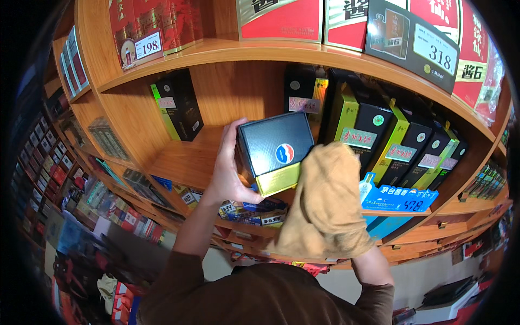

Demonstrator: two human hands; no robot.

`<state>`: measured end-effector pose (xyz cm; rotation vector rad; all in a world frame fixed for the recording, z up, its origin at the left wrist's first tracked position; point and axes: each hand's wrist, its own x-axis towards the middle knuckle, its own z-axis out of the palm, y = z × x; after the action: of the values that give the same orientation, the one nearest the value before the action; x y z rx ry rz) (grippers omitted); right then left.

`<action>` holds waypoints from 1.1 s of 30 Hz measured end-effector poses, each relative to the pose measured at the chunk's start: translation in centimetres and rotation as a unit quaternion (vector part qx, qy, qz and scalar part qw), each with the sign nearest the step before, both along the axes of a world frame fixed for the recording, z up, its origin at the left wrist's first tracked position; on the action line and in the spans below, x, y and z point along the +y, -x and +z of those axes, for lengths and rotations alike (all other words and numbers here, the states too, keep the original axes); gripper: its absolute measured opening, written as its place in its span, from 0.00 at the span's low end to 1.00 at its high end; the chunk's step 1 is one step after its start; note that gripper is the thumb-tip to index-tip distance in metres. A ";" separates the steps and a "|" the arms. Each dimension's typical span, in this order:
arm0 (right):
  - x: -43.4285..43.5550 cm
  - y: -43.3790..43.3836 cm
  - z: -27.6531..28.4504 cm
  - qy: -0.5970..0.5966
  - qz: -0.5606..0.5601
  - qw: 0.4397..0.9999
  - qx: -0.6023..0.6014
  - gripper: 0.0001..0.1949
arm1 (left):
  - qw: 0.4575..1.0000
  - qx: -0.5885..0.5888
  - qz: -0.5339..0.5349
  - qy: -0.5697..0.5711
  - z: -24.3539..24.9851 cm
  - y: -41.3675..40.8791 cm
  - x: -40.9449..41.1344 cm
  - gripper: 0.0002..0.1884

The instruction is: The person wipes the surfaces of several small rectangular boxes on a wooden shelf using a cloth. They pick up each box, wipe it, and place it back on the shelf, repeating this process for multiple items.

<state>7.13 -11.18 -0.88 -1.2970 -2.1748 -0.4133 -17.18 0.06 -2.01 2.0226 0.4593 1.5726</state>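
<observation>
A black and gold liquor carton (274, 142) is held at an angle in front of the middle shelf, its end with a round red and blue emblem facing up. My left hand (230, 170) grips its left side, thumb at the lower gold edge. Over my right hand (331, 178) lies a tan cloth (329, 203), which touches the carton's right side; the fingers are hidden under it. Similar black and gold boxes (371, 134) stand on the shelf to the right, and one more box (178, 105) stands at the left.
The curved edge of the upper wooden shelf (260, 50) runs above my hands. Price cards stand on it before red boxes (280, 20). A blue price card (396, 198) sticks out at the middle shelf's front right. Colourful packs (252, 215) lie below.
</observation>
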 end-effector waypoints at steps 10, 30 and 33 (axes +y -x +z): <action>2.4 3.0 -2.9 0.043 0.154 0.978 0.137 0.26 | 0.968 -0.151 -0.040 0.198 1.1 -2.0 -1.1 0.71; 10.4 4.9 -0.5 0.441 0.254 0.466 0.724 0.26 | 0.986 -0.123 -0.088 -0.076 -0.6 -0.4 6.3 0.70; 11.8 4.1 -4.4 0.472 0.268 0.459 0.703 0.26 | 0.984 -0.138 -0.102 -0.035 1.9 -0.9 6.3 0.69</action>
<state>3.06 0.61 -5.30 -0.5945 -0.9038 1.7543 -16.32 6.32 -0.08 1.7976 0.0885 1.7238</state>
